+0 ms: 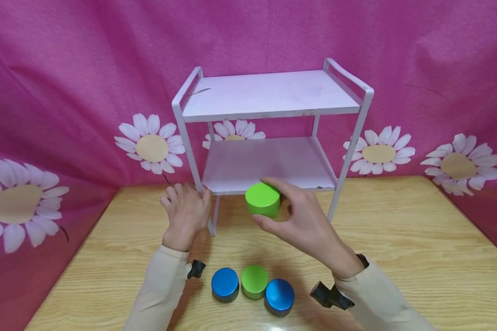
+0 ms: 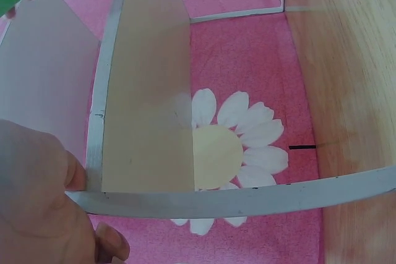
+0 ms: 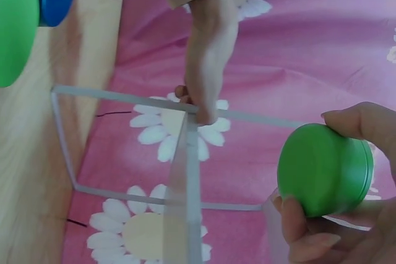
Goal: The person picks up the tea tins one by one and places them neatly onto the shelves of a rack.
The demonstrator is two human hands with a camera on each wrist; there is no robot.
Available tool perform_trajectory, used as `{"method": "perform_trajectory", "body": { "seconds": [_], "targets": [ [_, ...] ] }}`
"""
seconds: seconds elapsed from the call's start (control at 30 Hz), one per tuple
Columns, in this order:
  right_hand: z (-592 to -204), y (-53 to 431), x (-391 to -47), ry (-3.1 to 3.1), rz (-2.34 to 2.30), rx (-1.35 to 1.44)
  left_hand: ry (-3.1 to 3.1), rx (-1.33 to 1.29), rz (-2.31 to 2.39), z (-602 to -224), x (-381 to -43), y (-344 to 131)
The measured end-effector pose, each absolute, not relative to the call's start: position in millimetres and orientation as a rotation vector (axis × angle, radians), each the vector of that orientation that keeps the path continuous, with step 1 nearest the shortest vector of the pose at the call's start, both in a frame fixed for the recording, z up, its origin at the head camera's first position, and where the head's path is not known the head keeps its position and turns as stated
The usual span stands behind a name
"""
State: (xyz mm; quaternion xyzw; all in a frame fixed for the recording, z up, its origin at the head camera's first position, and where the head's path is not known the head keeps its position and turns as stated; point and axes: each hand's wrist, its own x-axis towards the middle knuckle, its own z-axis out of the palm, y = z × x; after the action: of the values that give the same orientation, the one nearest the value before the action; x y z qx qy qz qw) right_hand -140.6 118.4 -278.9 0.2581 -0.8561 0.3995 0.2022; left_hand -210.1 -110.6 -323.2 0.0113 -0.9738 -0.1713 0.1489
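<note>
A two-tier white metal rack [image 1: 269,94] stands on the wooden table. My left hand [image 1: 186,209] grips its left front post at the height of the lower shelf; in the left wrist view, thumb and fingers lie on either side of the post. In front of the lower shelf, my right hand [image 1: 308,220] holds a round green tin [image 1: 263,198] between thumb and fingers, its flat top facing up. The right wrist view shows that tin [image 3: 322,168] from the side, fingers around its edge.
Near me on the table [image 1: 120,276] are a blue tin [image 1: 225,284], another green tin [image 1: 254,281] and a second blue tin [image 1: 279,296], in a close row. A pink cloth [image 1: 87,69] with white daisies hangs behind the rack and along both sides.
</note>
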Motion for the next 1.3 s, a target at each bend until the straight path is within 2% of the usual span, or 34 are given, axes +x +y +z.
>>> {"method": "perform_trajectory", "body": {
  "seconds": [1.3],
  "targets": [
    [-244.9, 93.1, -154.5, -2.295, 1.139, 0.794, -2.746, 0.021, -0.467, -324.3, -210.6, -110.7]
  ]
}}
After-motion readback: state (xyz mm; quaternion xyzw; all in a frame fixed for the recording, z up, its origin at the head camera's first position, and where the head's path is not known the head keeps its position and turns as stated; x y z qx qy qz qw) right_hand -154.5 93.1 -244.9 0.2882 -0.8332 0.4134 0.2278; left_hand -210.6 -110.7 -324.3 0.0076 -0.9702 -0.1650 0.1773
